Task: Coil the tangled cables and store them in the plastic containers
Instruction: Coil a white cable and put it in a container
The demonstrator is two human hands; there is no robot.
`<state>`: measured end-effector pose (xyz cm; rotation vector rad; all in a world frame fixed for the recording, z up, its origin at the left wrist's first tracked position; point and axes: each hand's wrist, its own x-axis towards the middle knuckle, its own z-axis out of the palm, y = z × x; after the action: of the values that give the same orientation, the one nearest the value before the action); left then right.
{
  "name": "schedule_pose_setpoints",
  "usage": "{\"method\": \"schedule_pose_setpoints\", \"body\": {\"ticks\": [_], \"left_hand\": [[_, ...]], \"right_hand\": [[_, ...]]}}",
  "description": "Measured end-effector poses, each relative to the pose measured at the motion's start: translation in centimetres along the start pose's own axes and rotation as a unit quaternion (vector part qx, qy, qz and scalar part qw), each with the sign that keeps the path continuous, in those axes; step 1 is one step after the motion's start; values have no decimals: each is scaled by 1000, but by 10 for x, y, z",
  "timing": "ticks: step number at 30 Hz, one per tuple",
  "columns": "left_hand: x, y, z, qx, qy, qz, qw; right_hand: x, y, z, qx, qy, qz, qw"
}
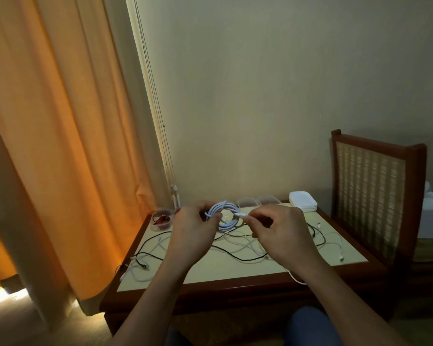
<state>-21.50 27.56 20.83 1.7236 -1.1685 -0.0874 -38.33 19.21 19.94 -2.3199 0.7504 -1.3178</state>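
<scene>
Cables are partly sorted. One white cable (224, 217) is wound into a ring and held up mid-frame, over the table (223, 270). The ring is gripped by the left hand (190, 229), and its end is pinched by the right hand (283, 233). A red cable (161, 218) is stored in a tub (157, 228) at middle left. Many loose cables (248, 245) are left on the table, and two clear tubs (258, 202) look empty.

Orange curtain (48, 121) left; cane-backed chair (370, 196) right.
</scene>
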Motion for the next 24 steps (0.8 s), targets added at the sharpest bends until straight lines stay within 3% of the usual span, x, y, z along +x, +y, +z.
{"method": "schedule_pose_setpoints", "body": {"ticks": [8, 14, 19, 24], "left_hand": [[-2, 2, 7, -57, -46, 53, 996], [0, 7, 8, -84, -38, 43, 995], [2, 8, 3, -113, -31, 40, 992], [3, 12, -1, -140, -49, 36, 988]], "right_hand": [[8, -6, 7, -42, -89, 80, 992], [11, 2, 15, -113, -31, 8, 993], [15, 13, 13, -117, -101, -41, 987], [17, 20, 8, -89, -22, -100, 991]]}}
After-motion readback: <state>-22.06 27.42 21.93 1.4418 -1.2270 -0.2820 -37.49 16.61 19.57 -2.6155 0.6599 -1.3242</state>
